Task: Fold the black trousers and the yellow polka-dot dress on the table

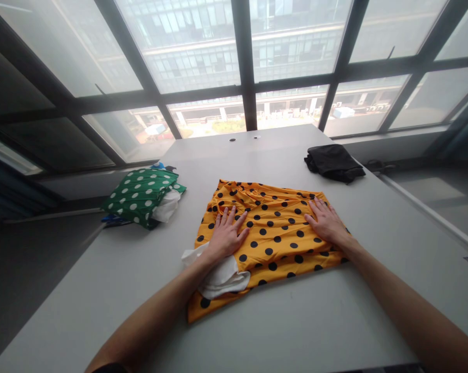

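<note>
A yellow garment with black polka dots (275,228) lies spread on the white table, its fabric rumpled toward the upper left. My left hand (227,233) rests flat on its left part, fingers spread. Under my left wrist a piece of white cloth (228,277) lies bunched at the garment's left edge; whether it is sewn to the garment I cannot tell. My right hand (326,220) presses flat near the right edge, fingers extended. Neither hand grips the fabric.
At the table's left edge sits a heap with green white-dotted cloth (144,191) and some white and blue fabric. A folded black cloth (333,163) lies at the back right of the white table (397,243). Large windows (249,67) rise beyond the far edge.
</note>
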`<state>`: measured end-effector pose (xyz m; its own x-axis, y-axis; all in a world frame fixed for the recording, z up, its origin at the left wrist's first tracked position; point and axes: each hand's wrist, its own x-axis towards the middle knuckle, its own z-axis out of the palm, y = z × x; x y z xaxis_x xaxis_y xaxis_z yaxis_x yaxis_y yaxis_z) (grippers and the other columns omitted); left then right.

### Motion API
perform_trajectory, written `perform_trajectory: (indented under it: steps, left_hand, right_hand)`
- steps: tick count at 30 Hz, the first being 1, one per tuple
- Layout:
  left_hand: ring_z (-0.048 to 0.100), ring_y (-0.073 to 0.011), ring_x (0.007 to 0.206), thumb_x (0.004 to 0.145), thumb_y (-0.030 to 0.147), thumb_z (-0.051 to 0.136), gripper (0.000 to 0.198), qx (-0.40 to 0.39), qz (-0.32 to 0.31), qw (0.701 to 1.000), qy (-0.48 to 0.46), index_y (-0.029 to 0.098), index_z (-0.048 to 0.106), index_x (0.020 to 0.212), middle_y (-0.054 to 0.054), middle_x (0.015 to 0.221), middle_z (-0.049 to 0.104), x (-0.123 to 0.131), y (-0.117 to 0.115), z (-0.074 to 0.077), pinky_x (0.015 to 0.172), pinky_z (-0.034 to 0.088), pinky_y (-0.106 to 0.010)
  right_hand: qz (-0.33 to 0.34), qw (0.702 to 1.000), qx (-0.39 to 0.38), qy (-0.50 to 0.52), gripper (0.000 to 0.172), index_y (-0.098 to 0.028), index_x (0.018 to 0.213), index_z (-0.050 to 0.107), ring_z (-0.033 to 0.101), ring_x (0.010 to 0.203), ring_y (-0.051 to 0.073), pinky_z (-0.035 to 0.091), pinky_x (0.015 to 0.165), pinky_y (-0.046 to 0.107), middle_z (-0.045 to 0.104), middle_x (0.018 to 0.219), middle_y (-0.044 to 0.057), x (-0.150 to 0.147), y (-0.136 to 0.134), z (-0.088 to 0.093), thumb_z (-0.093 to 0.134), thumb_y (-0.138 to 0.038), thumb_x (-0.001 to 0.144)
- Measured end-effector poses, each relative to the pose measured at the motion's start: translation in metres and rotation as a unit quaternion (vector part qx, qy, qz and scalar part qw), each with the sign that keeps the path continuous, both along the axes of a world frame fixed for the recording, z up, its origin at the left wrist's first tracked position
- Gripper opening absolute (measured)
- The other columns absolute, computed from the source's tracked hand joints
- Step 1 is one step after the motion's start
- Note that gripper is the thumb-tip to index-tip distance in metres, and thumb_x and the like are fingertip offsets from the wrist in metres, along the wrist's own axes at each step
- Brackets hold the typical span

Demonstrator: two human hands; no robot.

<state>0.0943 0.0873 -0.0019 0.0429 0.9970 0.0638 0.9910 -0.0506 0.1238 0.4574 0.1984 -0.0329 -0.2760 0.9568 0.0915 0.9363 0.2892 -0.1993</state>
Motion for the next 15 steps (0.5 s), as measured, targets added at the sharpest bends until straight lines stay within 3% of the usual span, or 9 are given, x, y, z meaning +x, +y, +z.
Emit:
perform_trajectory:
  steps: [3, 7, 15]
  left_hand:
    - [0.009, -0.0383, 0.161, 0.104, 0.062, 0.043, 0.065, -0.007, 0.043, 0.999, -0.008, 0.037, 0.038, 0.163, -0.003, 0.175, 0.02, 0.009, -0.002, -0.001, 0.129, 0.014, -0.059]
    - [0.01, -0.0376, 0.161, 0.104, 0.06, 0.043, 0.063, 0.0, 0.058, 0.998, -0.008, 0.035, 0.04, 0.163, -0.003, 0.174, 0.022, 0.014, -0.004, -0.003, 0.129, 0.014, -0.058]
    - [0.013, -0.0364, 0.161, 0.105, 0.059, 0.042, 0.062, -0.002, 0.05, 0.999, -0.005, 0.034, 0.042, 0.162, -0.005, 0.174, 0.021, 0.014, -0.004, 0.0, 0.129, 0.015, -0.057]
  right_hand:
    - [-0.008, 0.998, 0.029, 0.048, 0.069, -0.009, 0.161, 0.04, 0.027, 0.158, 0.027, 0.021, 0.129, 0.047, 0.032, 0.169, 0.016, 0.005, 0.004, 0.003, 0.03, -0.049, 0.105]
    - [-0.071, 0.989, 0.078, 0.101, 0.068, -0.004, 0.157, 0.044, 0.032, 0.155, 0.03, 0.027, 0.127, 0.047, 0.04, 0.164, 0.022, 0.014, 0.002, 0.01, 0.028, -0.047, 0.106]
    - [-0.083, 0.995, -0.045, 0.028, 0.072, -0.016, 0.165, 0.032, 0.016, 0.16, 0.032, 0.018, 0.128, 0.056, 0.019, 0.174, 0.017, 0.017, -0.01, 0.006, 0.023, -0.057, 0.107]
